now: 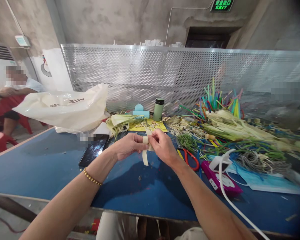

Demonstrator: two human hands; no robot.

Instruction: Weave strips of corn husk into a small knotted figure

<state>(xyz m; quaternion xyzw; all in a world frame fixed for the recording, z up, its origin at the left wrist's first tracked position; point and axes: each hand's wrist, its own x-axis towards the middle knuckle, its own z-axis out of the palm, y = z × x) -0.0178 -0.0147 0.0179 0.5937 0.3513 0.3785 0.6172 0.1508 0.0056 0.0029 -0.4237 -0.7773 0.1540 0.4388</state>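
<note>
My left hand and my right hand meet above the front middle of the blue table. Between them is a pale flat strip that looks like corn husk. Its loose end hangs down below my left fingertips, and another pale bit sticks up at the top. The fingers of both hands are pinched on the folded or crossed part, which they partly hide. A pair of scissors with red handles lies to the right of my right hand. To the left of my left hand rests a black tablet.
Behind stand a white plastic bag, a green flask and a perforated metal screen. Husks, green cords, a purple power strip with a white cable and a blue mask crowd the right. Another person sits far left.
</note>
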